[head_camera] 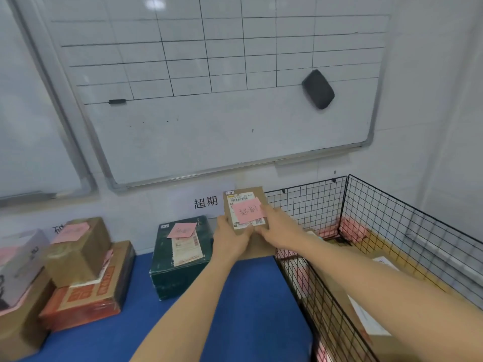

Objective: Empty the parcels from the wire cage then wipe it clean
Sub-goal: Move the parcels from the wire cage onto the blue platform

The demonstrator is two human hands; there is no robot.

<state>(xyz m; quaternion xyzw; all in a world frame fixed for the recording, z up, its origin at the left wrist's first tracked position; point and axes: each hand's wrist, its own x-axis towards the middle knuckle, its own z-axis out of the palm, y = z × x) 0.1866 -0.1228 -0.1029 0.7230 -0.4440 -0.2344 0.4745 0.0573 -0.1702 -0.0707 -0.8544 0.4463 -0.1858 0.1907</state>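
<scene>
Two hands on one parcel [247,192] here, dead ahead of us at 12 o'clock. It's outside the cage [366,205], just beside the cage's far corner and up in front of the wall. Our left hand [231,237] is wrapped round the lower left edge. Our right hand [278,228] grasps the right side, fingers laid over the label. A pink note [248,210] with handwriting is stuck on the face toward us. More brown cardboard shows under our hands, and we can't tell if that's a second box.

The cage takes up 2 to 4 o'clock: black wire mesh, with flat cardboard parcels [339,296] lying inside and something pink at its far end.

At 11 o'clock a green box [180,273] sits on the blue top [248,296], wearing its own pink slip. Over at 9 o'clock a brown box [78,254] is stacked on an orange box [86,301].

Up at 12 o'clock a whiteboard [209,126] with a drawn grid hangs on the wall, with a dark eraser [318,89] stuck near its 3 o'clock edge.
</scene>
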